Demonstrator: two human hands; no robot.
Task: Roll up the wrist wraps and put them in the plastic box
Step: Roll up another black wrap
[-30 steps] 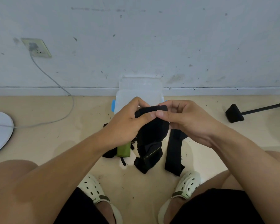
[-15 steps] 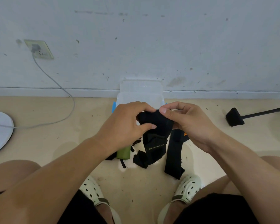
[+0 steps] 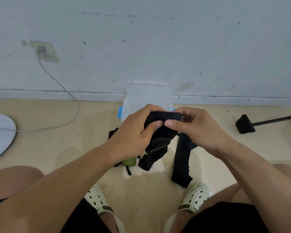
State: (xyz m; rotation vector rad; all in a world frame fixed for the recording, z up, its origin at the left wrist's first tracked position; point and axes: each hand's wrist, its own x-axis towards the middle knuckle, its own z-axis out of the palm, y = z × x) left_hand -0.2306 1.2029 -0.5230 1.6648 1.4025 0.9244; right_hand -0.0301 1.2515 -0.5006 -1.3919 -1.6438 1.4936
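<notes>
My left hand (image 3: 134, 132) and my right hand (image 3: 196, 130) both pinch a black wrist wrap (image 3: 160, 140) held above the floor. Its top end is rolled between my fingers and its tail hangs down with pale lettering on it. A second black wrap (image 3: 181, 163) lies flat on the floor to the right of it. A green wrap (image 3: 129, 161) with black straps peeks out under my left wrist. The clear plastic box (image 3: 148, 96) with blue clips stands open by the wall, just behind my hands.
A white disc-shaped base (image 3: 0, 132) with a grey cable (image 3: 62, 88) running to a wall socket (image 3: 44, 50) sits at the left. A black foot on a rod (image 3: 245, 124) lies at the right. My knees and pale clogs (image 3: 196, 195) frame the near floor.
The rolled part of the held wrap has grown and its hanging tail has become shorter. Both hands stayed in front of the box, turning the roll.
</notes>
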